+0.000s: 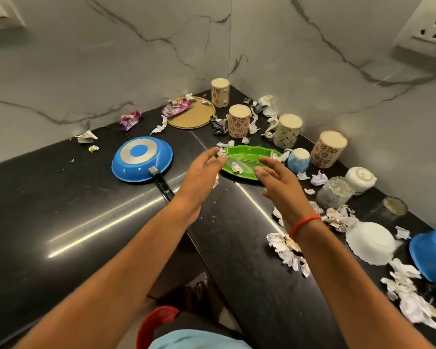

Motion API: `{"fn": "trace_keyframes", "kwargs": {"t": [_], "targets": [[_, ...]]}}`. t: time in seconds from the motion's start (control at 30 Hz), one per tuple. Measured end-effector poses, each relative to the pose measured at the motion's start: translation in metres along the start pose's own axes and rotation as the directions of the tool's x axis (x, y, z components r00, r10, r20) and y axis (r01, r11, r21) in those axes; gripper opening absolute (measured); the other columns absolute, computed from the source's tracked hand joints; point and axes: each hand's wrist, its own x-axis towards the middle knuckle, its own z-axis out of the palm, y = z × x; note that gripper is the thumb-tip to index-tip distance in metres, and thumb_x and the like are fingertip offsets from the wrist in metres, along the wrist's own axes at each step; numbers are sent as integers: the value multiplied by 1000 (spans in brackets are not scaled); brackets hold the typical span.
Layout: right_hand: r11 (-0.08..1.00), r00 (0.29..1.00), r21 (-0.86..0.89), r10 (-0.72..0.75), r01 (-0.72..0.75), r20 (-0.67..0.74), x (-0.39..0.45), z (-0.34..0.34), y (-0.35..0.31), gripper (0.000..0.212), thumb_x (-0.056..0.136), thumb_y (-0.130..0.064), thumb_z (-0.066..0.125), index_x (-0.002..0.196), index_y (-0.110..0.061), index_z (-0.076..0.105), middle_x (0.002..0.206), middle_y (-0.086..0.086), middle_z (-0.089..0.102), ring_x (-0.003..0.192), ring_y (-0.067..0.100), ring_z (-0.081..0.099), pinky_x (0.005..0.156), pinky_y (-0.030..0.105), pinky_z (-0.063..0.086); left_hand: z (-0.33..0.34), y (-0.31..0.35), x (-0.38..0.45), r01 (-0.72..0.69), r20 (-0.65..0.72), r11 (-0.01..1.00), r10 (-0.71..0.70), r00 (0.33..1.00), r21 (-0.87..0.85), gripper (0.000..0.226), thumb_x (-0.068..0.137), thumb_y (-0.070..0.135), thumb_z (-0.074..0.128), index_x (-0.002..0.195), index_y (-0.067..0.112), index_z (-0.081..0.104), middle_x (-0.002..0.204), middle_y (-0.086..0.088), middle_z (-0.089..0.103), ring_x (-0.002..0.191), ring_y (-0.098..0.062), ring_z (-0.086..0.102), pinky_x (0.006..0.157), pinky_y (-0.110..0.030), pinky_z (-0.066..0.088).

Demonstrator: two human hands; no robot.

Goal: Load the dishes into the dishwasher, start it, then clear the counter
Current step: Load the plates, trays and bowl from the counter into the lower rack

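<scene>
Both hands: left hand [202, 170] and right hand [278, 180], fingers spread, holding nothing.
Just beyond fingers: green dish [247, 159].
Progress: barely begun; dishes and paper scraps [286, 250] crowd tabletop [61, 210].

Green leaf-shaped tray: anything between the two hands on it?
Head view: one crumpled paper scrap lies on the green leaf-shaped tray between the left hand and right hand; both hands open.
</scene>
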Motion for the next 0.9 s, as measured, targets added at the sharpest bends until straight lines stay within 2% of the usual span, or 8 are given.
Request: {"fn": "trace_keyframes", "kwargs": {"t": [0.07,0.1,0.27,0.37,0.57,0.67,0.73,0.9], "targets": [[1000,1000,-25,15,-15,16,31,12,-4,41,98,-29,60,139,-25,54,133,2,57,117,11,57,90,27,50,-10,2,29,8,-10,1000,-8,1000,5,40,104,33,54,143,28,50,114,20,61,108,4,57,91,-19,46],[999,1000,-30,24,-23,16,48,18,-6,42,97,-30,61,138,-25,54,134,3,57,120,13,57,94,31,50,-15,3,46,13,-8,1000,-13,1000,19,40,104,33,54,144,28,49,117,19,60,105,6,56,87,-17,45],[993,997,-91,70,-68,14,126,51,-11,37,98,-31,59,135,-24,56,133,5,59,118,15,57,97,31,46,-35,-2,136,69,-5,993,-69,998,100,48,103,35,55,148,23,46,150,-1,49,132,-14,48,98,-28,38],[988,995,-121,97,-92,35,169,71,-8,38,99,-29,59,135,-21,56,132,7,59,119,18,57,96,30,46,-44,-5,192,80,-27,984,-77,997,160,51,103,32,56,151,20,44,152,-6,47,133,-16,47,96,-28,38],[972,986,-201,140,-120,88,244,109,-1,37,97,-31,60,132,-19,58,125,8,64,115,19,61,107,41,46,-69,-18,293,52,-32,885,-42,999,463,61,99,39,58,154,20,38,157,-6,42,141,-25,43,115,-41,38],[952,979,-270,176,-143,104,271,123,4,40,96,-37,58,133,-23,57,124,6,64,113,20,61,106,45,46,-79,-31,327,7,11,761,-19,1000,648,64,99,38,58,156,20,35,159,-8,39,144,-28,39,116,-43,36],[939,972,-306,202,-156,124,285,131,4,41,98,-37,57,135,-22,56,128,7,62,115,21,60,106,46,46,-83,-39,344,-22,22,635,8,1000,772,64,99,39,56,156,21,34,157,-9,41,143,-31,35,116,-46,35],[932,959,-297,255,-209,127,312,140,7,42,100,-32,54,139,-17,53,137,9,57,126,23,54,110,44,42,-92,-50,361,-83,52,167,184,981,982,52,97,41,57,145,23,47,140,-6,53,129,-28,46,107,-43,38]]}}
